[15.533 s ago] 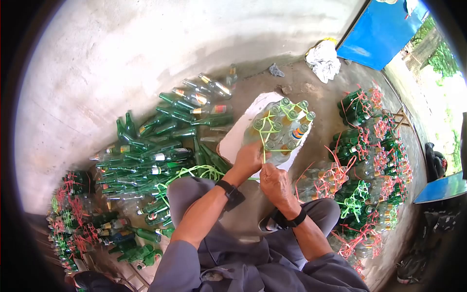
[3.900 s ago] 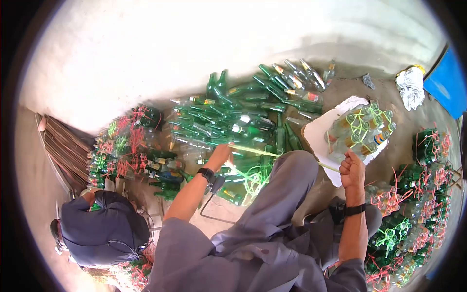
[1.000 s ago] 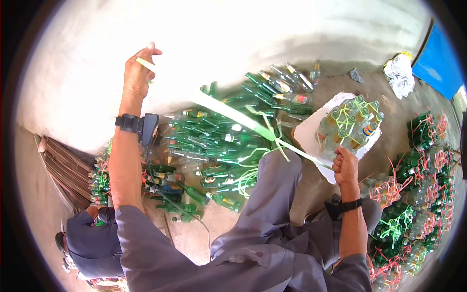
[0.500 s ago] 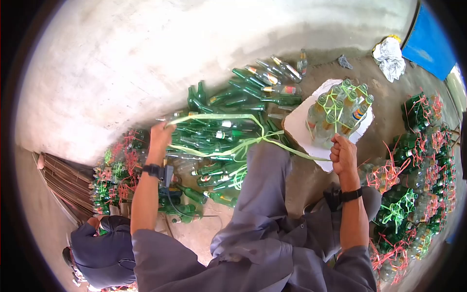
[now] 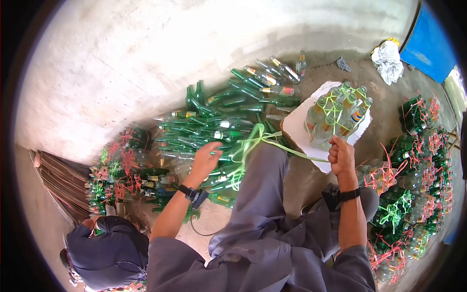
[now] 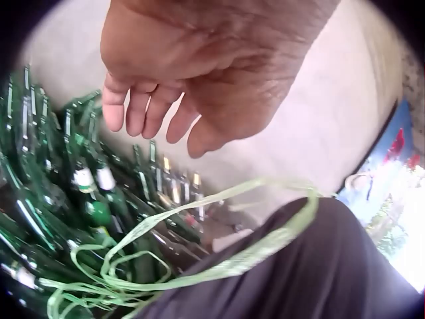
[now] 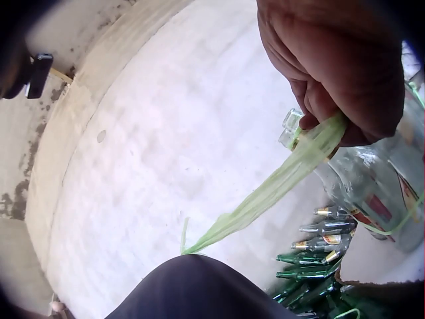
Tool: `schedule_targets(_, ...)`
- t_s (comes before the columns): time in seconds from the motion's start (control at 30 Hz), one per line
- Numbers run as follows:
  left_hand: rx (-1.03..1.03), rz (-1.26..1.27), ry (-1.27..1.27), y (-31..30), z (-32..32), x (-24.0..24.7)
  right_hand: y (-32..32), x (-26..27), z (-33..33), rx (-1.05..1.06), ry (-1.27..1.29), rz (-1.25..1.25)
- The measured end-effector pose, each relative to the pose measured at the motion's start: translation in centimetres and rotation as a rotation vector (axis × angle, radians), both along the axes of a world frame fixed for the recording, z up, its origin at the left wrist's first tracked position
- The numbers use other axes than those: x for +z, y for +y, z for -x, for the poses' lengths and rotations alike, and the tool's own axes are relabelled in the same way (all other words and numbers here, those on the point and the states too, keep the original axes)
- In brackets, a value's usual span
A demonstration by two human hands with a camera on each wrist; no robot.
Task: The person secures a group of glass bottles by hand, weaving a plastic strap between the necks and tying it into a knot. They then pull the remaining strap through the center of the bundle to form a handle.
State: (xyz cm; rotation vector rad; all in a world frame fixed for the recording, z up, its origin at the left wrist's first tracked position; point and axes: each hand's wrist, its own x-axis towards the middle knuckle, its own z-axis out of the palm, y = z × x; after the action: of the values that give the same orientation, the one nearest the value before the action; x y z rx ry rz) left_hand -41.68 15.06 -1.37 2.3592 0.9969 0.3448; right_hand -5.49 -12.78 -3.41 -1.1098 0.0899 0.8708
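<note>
My right hand [image 5: 342, 155] pinches one end of a light green plastic strap [image 7: 279, 176] beside a bundle of clear glass bottles [image 5: 317, 127]. From there the strap runs across to my raised knee, where its loops [image 5: 254, 138] lie draped. Green strap is laced around the necks of the bundled bottles, which stand upright on a white slab [image 5: 294, 125]. My left hand [image 5: 204, 159] is over the pile of loose green bottles [image 5: 194, 127], left of the loops. In the left wrist view this hand [image 6: 199, 80] holds nothing, its fingers loosely bent.
Bottle bundles tied with red and green strap [image 5: 418, 194] are stacked on the right, and more [image 5: 116, 170] stand on the left. Another person [image 5: 104, 253] sits bent over at the lower left. A white cloth bag [image 5: 388, 62] lies by the blue door [image 5: 430, 41].
My left hand has let go of the strap it was pulling out to the left and has come back toward my knee. The strap has slackened into loops there; the right hand keeps its grip.
</note>
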Motion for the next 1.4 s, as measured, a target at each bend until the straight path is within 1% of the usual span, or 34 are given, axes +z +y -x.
schedule_targets(0.03, -0.007, 0.209, -0.126, -1.0, -2.1, 1.2, 0.0, 0.0, 0.0, -0.004, 0.006, -0.004)
schedule_targets(0.07, -0.007, 0.209, -0.126, -1.8, -3.8, 1.9, 0.0, 0.0, 0.0, -0.004, 0.006, -0.004)
schedule_targets(0.13, -0.093, 0.341, -0.207, -2.7, -6.7, 2.8, 0.0, 0.1, 0.0, -0.005, 0.009, -0.005)
schedule_targets(0.17, -0.093, 0.339, -0.209, -2.8, -7.8, 2.7, 0.0, 0.1, -0.1, -0.005, 0.007, -0.006)
schedule_targets(0.23, -0.279, 0.399, -0.238, -2.9, -9.5, 2.7, -0.1, 0.1, -0.1, -0.001, -0.004, -0.002)
schedule_targets(0.4, -0.299, 0.394, -0.274, -2.9, -10.9, 1.1, -0.1, 0.2, 0.0, 0.001, 0.014, -0.016)
schedule_targets(0.47, -0.273, 0.225, -0.245, -3.1, -11.0, 1.8, -0.1, 0.1, 0.1, 0.009, 0.017, -0.022)
schedule_targets(0.5, -0.272, 0.224, -0.242, -3.3, -11.0, 2.1, 0.0, 0.1, 0.1, 0.014, 0.009, -0.021)
schedule_targets(0.57, -0.143, 0.368, -0.272, -3.6, -10.9, 2.6, 0.0, 0.0, 0.1, 0.018, 0.0, -0.023)
schedule_targets(0.67, -0.139, 0.388, -0.266, -3.9, -10.8, 3.2, 0.1, 0.0, 0.1, 0.021, -0.004, -0.029)
schedule_targets(0.7, -0.139, 0.387, -0.265, -3.9, -10.7, 3.4, 0.1, 0.0, 0.1, 0.012, -0.003, -0.02)
schedule_targets(0.77, -0.158, 0.26, -0.237, -3.8, -10.5, 4.0, 0.0, -0.1, 0.1, 0.002, -0.002, -0.01)
schedule_targets(0.9, -0.135, 0.274, -0.212, -3.4, -10.0, 4.3, -0.2, -0.3, 0.0, -0.002, -0.015, -0.016)
schedule_targets(1.0, -0.147, 0.245, -0.241, -3.6, -9.8, 4.7, -0.1, -0.3, 0.0, -0.002, -0.012, -0.024)
schedule_targets(1.17, -0.111, 0.36, -0.286, -3.2, -9.6, 6.2, -0.1, -0.3, 0.0, -0.001, -0.008, -0.027)
schedule_targets(1.3, -0.109, 0.381, -0.272, -3.5, -8.8, 7.7, -0.2, -0.2, -0.1, -0.008, -0.001, -0.012)
schedule_targets(1.37, -0.118, 0.26, -0.194, -3.8, -8.0, 7.9, -0.3, -0.1, -0.1, -0.012, 0.003, 0.003)
schedule_targets(1.4, -0.117, 0.261, -0.192, -3.9, -7.5, 7.8, -0.3, -0.1, -0.2, -0.009, -0.011, 0.009)
